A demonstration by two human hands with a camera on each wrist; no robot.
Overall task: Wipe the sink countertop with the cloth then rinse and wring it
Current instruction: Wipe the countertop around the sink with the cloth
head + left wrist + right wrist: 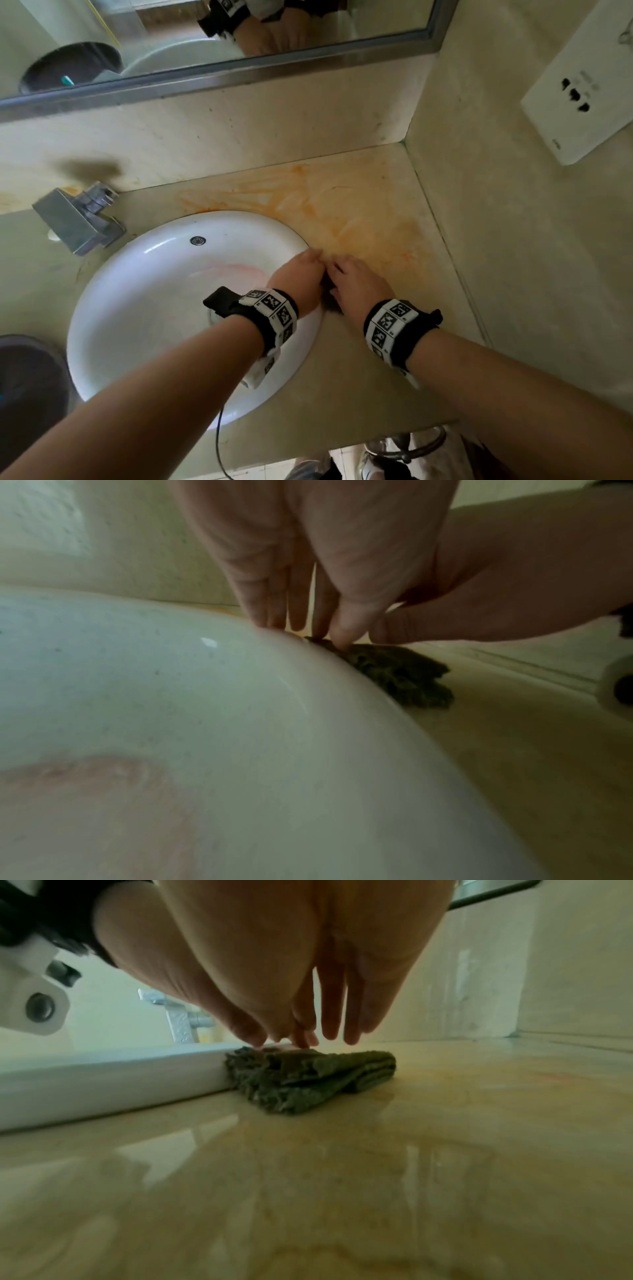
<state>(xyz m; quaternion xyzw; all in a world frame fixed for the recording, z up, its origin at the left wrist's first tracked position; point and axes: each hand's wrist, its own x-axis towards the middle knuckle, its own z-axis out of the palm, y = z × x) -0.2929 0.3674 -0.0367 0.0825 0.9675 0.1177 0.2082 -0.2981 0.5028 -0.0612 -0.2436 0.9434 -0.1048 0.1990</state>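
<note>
A dark green cloth (331, 298) lies bunched on the beige countertop (394, 342), against the right rim of the white sink (102, 291). In the head view my hands sit side by side over it and hide most of it. My left hand (301, 274) reaches across the rim with straight fingers, and in the left wrist view its thumb tip (342, 639) touches the cloth (400, 672). My right hand (356, 281) is spread over the cloth (308, 1080). Its fingers (332, 1010) are straight, with thumb and forefinger tips on the top fold. Orange smears (342, 212) cover the counter beyond the hands.
A chrome faucet (78, 219) stands at the sink's back left. A pink stain (233, 270) marks the basin. The mirror (205, 51) runs along the back wall, and the right wall carries a white socket (582, 85). A dark bin (27, 383) sits at the lower left.
</note>
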